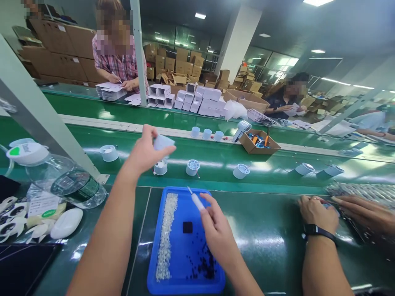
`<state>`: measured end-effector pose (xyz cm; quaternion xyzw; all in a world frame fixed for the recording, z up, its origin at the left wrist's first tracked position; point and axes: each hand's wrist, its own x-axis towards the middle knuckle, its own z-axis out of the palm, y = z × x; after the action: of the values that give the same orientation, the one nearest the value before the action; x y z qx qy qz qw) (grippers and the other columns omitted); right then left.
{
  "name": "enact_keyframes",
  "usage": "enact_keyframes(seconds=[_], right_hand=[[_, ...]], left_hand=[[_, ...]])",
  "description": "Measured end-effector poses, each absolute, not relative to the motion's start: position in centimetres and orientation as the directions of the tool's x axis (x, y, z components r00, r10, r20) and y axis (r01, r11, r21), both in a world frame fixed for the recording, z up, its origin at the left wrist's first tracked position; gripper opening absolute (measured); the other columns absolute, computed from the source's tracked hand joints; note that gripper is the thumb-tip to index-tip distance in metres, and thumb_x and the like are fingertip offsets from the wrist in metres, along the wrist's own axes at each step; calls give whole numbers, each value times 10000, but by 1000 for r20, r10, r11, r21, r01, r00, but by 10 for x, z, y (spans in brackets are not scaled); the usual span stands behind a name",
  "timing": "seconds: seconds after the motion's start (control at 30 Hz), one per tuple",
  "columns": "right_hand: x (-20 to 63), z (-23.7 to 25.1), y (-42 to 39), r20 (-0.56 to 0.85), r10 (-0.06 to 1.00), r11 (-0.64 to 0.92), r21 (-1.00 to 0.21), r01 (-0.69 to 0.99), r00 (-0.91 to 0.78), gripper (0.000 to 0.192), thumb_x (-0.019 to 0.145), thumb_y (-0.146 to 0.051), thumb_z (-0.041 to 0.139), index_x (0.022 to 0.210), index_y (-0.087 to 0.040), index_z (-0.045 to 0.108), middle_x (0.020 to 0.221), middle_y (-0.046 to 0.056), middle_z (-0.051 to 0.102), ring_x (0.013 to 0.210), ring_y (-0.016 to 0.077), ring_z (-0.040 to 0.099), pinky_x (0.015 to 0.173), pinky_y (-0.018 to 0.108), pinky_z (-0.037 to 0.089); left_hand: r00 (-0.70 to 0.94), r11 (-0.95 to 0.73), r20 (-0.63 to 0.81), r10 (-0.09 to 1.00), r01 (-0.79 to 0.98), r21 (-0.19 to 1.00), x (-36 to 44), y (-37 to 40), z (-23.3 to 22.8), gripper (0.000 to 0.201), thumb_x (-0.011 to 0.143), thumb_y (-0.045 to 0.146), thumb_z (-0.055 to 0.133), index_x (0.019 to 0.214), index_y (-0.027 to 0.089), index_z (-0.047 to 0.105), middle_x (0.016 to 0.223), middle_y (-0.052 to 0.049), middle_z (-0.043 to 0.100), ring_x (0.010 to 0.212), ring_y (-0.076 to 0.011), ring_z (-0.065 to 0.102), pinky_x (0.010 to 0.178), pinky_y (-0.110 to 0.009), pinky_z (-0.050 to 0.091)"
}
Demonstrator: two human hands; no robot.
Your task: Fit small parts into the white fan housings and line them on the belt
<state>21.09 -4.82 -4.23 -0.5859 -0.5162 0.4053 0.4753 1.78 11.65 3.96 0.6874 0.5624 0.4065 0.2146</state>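
Nearest: blue tray on the tabletop, a strip of small white bits down its left side, dark bits scattered lower right, one dark square mid-tray. Right hand sits over the tray, clenched round a white pen-like tool, tip pointing up-left. Left hand is raised beyond the tray over the green conveyor belt, pinching a small pale-blue plastic housing between thumb and fingers. Housing is well apart from the tool tip. Looks like pick-up is done and fitting comes next: housing and tool need bringing together over the tray. More housings lie on the belt just past. Far right, a co-worker's hands rest on the tabletop.
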Motion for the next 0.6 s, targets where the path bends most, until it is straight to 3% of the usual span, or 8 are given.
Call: enact_keyframes(seconds=[0.13,0.3,0.43,0.6], right_hand=[[209,-62,-65,16,991,-2,-992,127,137,228,845,-418,631,883,-207,554,662,-36,495,584,140,471,526,229,374],[203,-80,-86,211,975,204,-973,106,65,139,931,-372,575,956,-240,613,972,44,585,891,201,568,736,284,466],[200,-89,-93,204,979,204,-977,64,-7,216,989,-425,459,1021,-250,582,973,37,559,708,159,553,640,277,463],[200,-93,-94,213,976,215,-974,76,-33,248,1003,-451,420,1036,-256,571,959,26,539,700,150,536,639,273,445]], left_hand=[[3,-28,50,999,861,508,-13,151,-3,358,671,350,678,1008,272,586,1099,-67,401,1097,-302,444,937,-395,414],[45,1,-97,994,905,425,7,160,-39,473,661,173,624,1125,256,603,1199,-100,413,1161,-322,413,1006,-401,378],[34,16,-126,991,926,378,23,158,-39,553,671,118,560,1209,246,577,1280,-119,394,1214,-349,363,1007,-462,373],[96,-44,-129,987,934,356,28,155,-39,618,651,79,525,1242,258,558,1310,-123,398,1255,-352,315,1022,-497,356]])
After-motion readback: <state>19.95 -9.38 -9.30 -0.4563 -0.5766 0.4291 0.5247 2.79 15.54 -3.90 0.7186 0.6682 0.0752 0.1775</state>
